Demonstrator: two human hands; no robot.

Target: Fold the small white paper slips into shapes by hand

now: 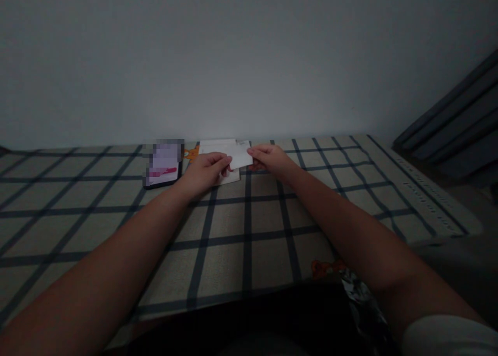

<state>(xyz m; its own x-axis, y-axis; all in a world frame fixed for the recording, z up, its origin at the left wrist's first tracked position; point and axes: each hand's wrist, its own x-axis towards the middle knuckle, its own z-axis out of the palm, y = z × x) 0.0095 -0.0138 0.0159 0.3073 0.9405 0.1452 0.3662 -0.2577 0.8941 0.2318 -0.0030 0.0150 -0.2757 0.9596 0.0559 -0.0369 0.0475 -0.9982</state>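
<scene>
A small white sheet of paper [241,156] is stretched between my two hands above the table. My left hand [209,168] pinches its left edge between thumb and fingers. On the opposite edge, my right hand [269,158] has the paper's corner in a similar pinch. Behind and below my left hand lies a larger white flat item, like a notepad or booklet [218,145], partly covered by the hand and the sheet. Any print on the held sheet is too dim to read.
A dark-framed tablet or phone [162,161] with a lit screen, partly pixelated, lies left of my hands. The checked tablecloth [264,210] spreads up to the pale wall [249,60]. A shiny silvery wrapper [360,293] is near my right forearm. Grey curtain [459,117] hangs at right.
</scene>
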